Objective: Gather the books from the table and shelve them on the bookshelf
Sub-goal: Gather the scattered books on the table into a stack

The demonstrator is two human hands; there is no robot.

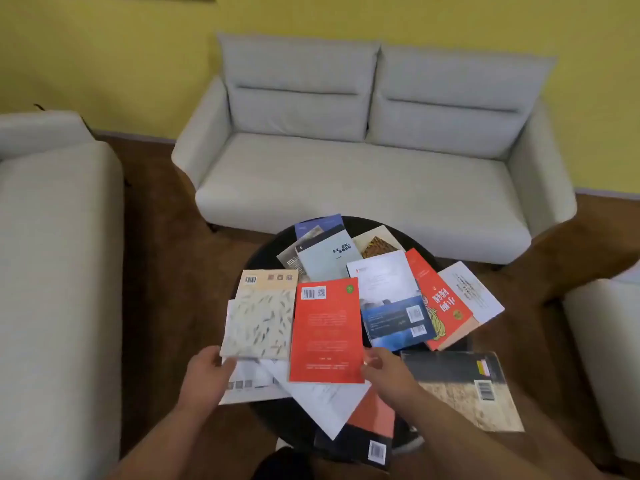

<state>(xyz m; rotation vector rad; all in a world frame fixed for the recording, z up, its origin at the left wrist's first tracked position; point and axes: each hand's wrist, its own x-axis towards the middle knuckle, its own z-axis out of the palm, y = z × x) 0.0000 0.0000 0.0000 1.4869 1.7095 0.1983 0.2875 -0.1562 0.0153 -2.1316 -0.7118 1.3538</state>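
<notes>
Several books lie spread over a small round black table (263, 258). My left hand (207, 372) grips the near edge of a beige book with a leaf pattern (259, 317). My right hand (384, 370) pinches the near right corner of a red book (327, 330) beside it. Under them lie white books (325, 400). Farther back are a grey-green book (325, 258), a white and blue book (391, 299), a red book with a yellow figure (440, 303) and a brown book (467, 386). No bookshelf is in view.
A light grey two-seat sofa (363, 174) stands behind the table against a yellow wall. Another pale sofa (52, 254) is at the left and a pale seat (602, 341) at the right. The floor is dark wood.
</notes>
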